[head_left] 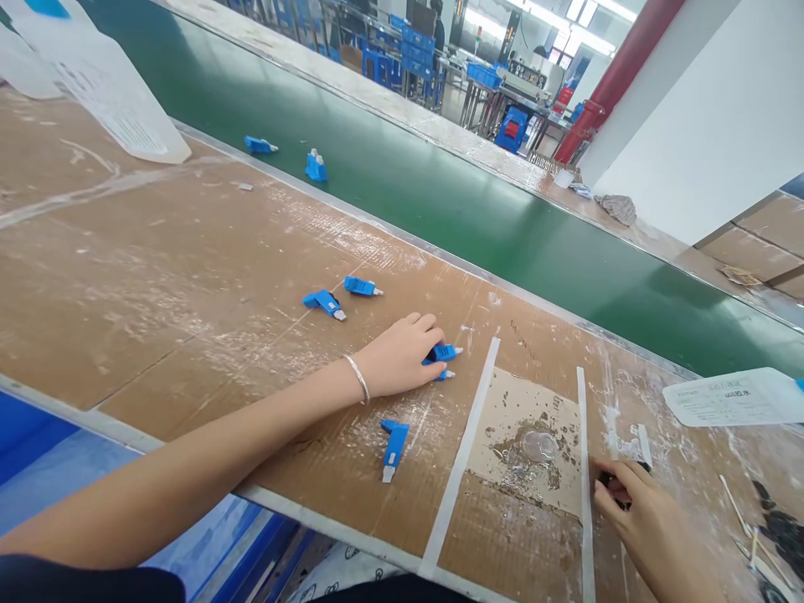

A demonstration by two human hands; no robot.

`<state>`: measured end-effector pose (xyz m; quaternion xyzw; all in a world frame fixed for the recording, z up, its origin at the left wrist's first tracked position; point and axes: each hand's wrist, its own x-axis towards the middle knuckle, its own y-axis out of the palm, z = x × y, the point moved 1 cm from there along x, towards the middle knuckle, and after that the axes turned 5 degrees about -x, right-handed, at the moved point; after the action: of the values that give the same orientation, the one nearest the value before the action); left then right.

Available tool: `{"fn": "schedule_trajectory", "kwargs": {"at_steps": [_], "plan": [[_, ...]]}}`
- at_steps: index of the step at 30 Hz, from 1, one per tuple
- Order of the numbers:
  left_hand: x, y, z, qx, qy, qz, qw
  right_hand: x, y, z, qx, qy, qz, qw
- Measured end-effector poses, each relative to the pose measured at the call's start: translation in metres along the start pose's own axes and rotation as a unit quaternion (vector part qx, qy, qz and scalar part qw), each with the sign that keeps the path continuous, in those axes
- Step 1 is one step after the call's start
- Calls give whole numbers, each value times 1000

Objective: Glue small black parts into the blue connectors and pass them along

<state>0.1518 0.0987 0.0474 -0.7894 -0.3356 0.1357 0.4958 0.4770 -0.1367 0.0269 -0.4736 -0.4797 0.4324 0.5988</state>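
My left hand (405,356), with a silver bangle on the wrist, is closed around small blue plastic parts (445,353) on the cardboard-covered table. Two pale tips stick out past its fingers. At the lower right, my right hand (650,515) pinches a small black piece (606,478), mostly covered by the fingers. Between the hands lies a cardboard patch (502,410) with a clear wet puddle (538,445) on it, flanked by white tape strips (463,461). Nearer me rests a single blue part (394,448); two more blue parts (327,304) lie farther left.
Behind the table runs a green conveyor belt (440,201) carrying two blue parts (316,166). White plastic bottles lie at the right (732,398) and upper left (119,92). Cotton swabs (734,505) and black pieces (785,532) sit at the far right.
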Motion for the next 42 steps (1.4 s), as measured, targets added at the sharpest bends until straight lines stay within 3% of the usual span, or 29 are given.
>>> {"fn": "schedule_trajectory", "kwargs": {"at_steps": [4,8,11,14,19,22,27,31,34,38,42], "plan": [[-3,1,-9,20,11,19,1000,0,-4,-3,138,16,4,990],[-4,3,-12,20,12,34,999,0,-15,23,227,23,-73,971],[-4,4,-10,-8,18,37,999,4,-19,48,204,-17,-101,974],[-4,8,-9,-37,37,4,999,12,-19,66,149,-83,-101,980],[-7,8,-11,-23,111,-70,991,20,-14,73,98,-146,-87,981],[-9,4,-10,-6,139,-37,990,19,-11,71,88,-152,-75,982],[-11,0,-10,4,149,79,986,20,-10,70,77,-164,-69,981],[-11,2,-11,32,130,105,985,23,-11,71,66,-183,-64,979],[-11,6,-14,71,144,85,983,24,-13,71,58,-197,-62,977],[-12,8,-20,87,210,23,974,24,-15,69,41,-210,-79,974],[-17,5,-27,34,267,-20,963,14,-16,64,67,-140,-82,985]]}}
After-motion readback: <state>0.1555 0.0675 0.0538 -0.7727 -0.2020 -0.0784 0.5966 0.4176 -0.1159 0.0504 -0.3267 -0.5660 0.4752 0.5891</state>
